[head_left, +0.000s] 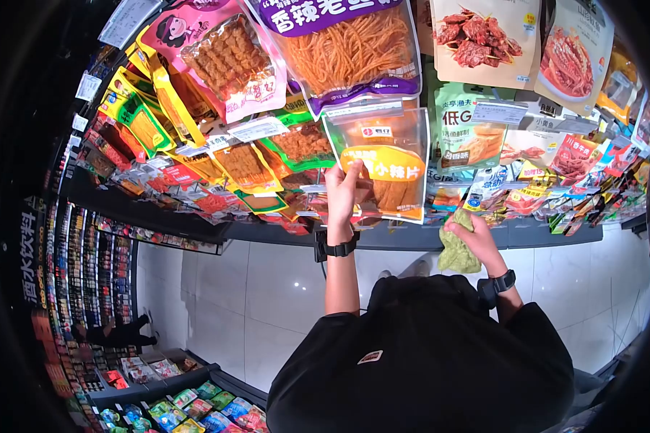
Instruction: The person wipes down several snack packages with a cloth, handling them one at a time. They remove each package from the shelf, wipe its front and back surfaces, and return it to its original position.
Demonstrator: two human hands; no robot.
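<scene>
My left hand (pixel 341 193) is closed on the lower left part of a clear snack bag (pixel 391 182) with a yellow band, its thumb lying across the front. The bag hangs on the rack below a price tag strip, and the fingers behind it are partly hidden. Bunched in my right hand (pixel 475 238) is a green cloth (pixel 458 254), held low in front of the shelf edge. Above the left hand hangs a large purple-topped bag of shredded snack (pixel 350 54). A green-and-white snack bag (pixel 471 128) hangs up and to the left of the meat snack bags.
Several yellow and red snack packs (pixel 242 164) hang at the left. A dark shelf edge (pixel 282 234) runs below the rack. Behind are a tiled floor (pixel 267 289), a bin of colourful packs (pixel 188 411), drink shelves (pixel 87 267) and another person (pixel 119 333).
</scene>
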